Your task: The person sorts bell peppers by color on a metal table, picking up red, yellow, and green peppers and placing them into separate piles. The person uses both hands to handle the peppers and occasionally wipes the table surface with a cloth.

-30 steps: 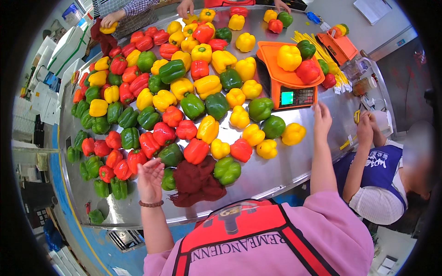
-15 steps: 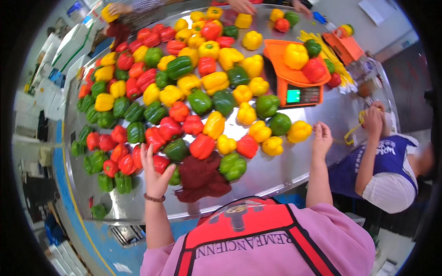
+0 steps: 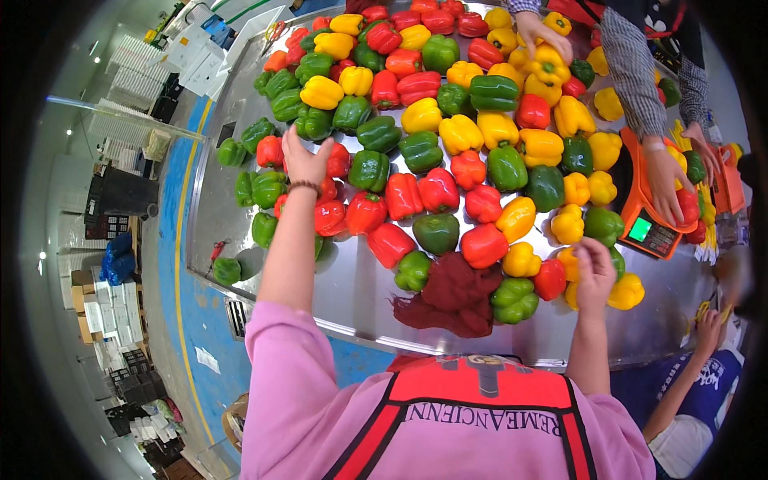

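My left hand (image 3: 308,164) reaches over the left part of the pepper spread, thumb and fingers apart, holding nothing visible. Beneath and beside it are red bell peppers, and a green bell pepper (image 3: 314,125) lies just past its fingertips. My right hand (image 3: 594,276) hovers at the right among yellow bell peppers, its fingers curled in with nothing seen in them. A yellow bell pepper (image 3: 626,292) sits right beside it. Between my hands, close to the table's near edge, a dark red cloth (image 3: 452,298) lies crumpled against a green bell pepper (image 3: 514,301).
Red, yellow and green peppers crowd the metal table (image 3: 352,296). An orange scale (image 3: 652,232) stands at the right, where a co-worker's hand (image 3: 668,188) reaches. Another person's hand (image 3: 544,36) grips a yellow pepper (image 3: 550,66) across the table. A person in blue sits at lower right.
My view has swung left. My left hand has moved farther left and away from me over the peppers. A co-worker's hands have come to the scale.
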A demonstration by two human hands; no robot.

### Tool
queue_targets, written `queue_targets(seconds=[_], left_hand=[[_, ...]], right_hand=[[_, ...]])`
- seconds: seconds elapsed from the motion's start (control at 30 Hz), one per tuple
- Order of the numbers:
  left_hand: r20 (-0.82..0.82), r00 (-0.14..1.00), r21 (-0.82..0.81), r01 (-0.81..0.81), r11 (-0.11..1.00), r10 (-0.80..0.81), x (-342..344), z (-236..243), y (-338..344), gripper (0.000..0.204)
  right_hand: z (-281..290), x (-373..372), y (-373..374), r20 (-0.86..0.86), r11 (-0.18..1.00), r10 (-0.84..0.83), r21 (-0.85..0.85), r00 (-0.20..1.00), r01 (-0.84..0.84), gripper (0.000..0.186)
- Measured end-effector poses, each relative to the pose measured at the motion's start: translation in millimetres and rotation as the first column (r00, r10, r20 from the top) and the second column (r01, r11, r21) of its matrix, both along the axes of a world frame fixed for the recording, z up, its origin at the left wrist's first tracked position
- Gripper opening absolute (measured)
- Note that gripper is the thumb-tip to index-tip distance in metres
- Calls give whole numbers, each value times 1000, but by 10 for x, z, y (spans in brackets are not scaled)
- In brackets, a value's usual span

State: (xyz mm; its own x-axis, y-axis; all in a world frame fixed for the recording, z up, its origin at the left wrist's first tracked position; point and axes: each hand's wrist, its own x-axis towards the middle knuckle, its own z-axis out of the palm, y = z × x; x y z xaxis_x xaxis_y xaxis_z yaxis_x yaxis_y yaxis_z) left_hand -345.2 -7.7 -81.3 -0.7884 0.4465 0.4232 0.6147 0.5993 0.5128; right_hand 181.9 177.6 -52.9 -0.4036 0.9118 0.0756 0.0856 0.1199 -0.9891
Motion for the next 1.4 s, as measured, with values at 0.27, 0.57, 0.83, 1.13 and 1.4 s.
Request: queue_targets(seconds=[0.27,0.57,0.83,1.13,1.4], left_hand=[[140,961,-516,-134,846,237,-1004,-96,538,107],[390,921,-376,143,916,16,-1106,-196,369,91],[77,953,-479,293,828,-293,-60,408,282,86],[19,535,-274,815,510,-844,2003,1303,512,75],[242,289,185,923,336,-926,3007,1028,610,79]], right_hand=[[80,-986,-361,122,898,440,-43,890,-438,26],[67,-1098,-362,84,871,489,-110,868,-480,27],[167,-1067,-400,78,856,516,-94,853,-509,28],[460,-994,-316,297,761,401,419,867,-495,81],[574,-259,-32,323,752,451,366,832,-549,88]])
